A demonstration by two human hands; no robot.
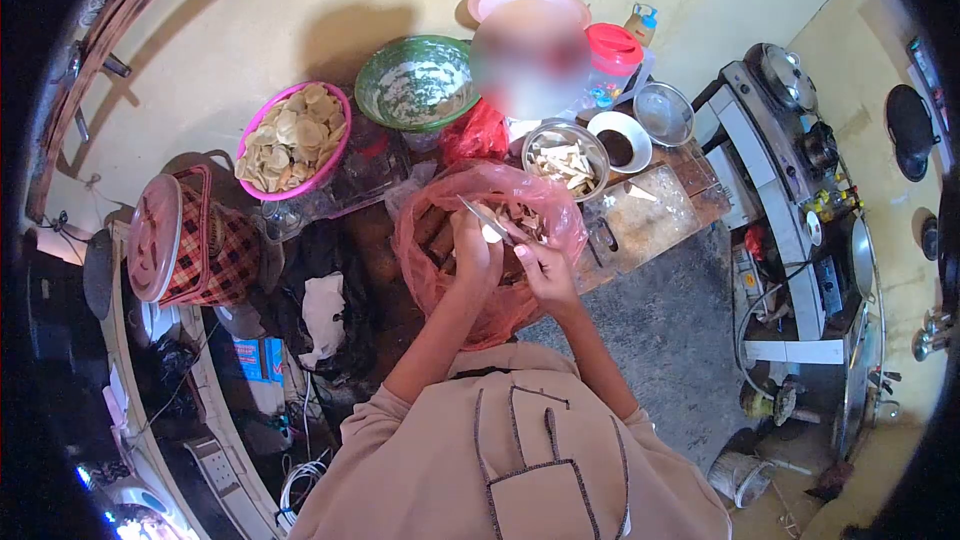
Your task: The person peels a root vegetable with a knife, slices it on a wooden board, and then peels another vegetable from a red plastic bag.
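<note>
My left hand (pixel 477 252) is closed around a pale peeled piece of cassava (pixel 491 233), held over an open pink plastic bag (pixel 425 285). In my right hand (pixel 546 274) is a knife (pixel 484 214), its blade lying across the top of the cassava and pointing up to the left. Brown-skinned roots (pixel 436 237) and loose peelings (pixel 527 220) lie inside the bag, below both hands. Just beyond it, a metal bowl (pixel 600 155) holds white cut pieces (pixel 563 162).
A pink basket of pale round slices (pixel 292 137) and a green floury basin (pixel 420 80) stand at the back. On the right are a stained cutting board (pixel 648 215), a white bowl of dark liquid (pixel 618 144) and a stove (pixel 765 125). A plaid container (pixel 215 250) stands left.
</note>
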